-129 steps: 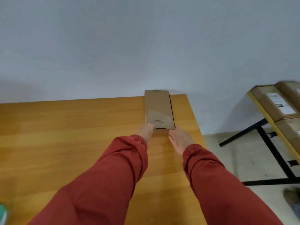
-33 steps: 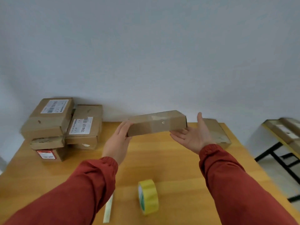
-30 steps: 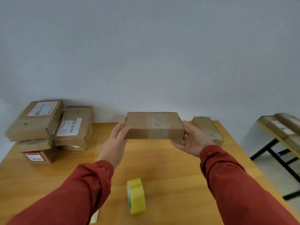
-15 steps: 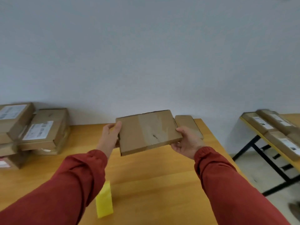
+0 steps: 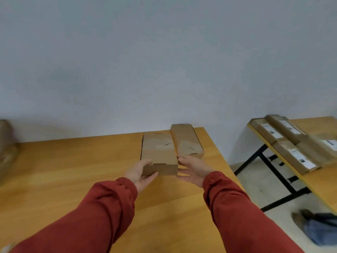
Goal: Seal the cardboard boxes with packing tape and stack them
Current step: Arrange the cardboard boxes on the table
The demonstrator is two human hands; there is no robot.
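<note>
A flat taped cardboard box [image 5: 158, 153] lies lengthways at the far right of the wooden table [image 5: 69, 172], close beside a narrower cardboard box [image 5: 186, 140] against the wall. My left hand [image 5: 140, 173] grips the near left corner of the flat box. My right hand [image 5: 194, 168] holds its near right corner, fingers spread along the end. Whether the box rests fully on the table I cannot tell. The tape roll is out of view.
A blurred stack of boxes [image 5: 5, 148] shows at the left edge. To the right, a second table [image 5: 321, 185] on black legs carries several labelled boxes [image 5: 291, 141]. A person's shoe and trouser leg [image 5: 317, 225] are on the floor at lower right.
I have turned the flat box lengthways and brought it down beside the narrow box at the table's right end. The view swung right, so the tape roll and left stack left the frame.
</note>
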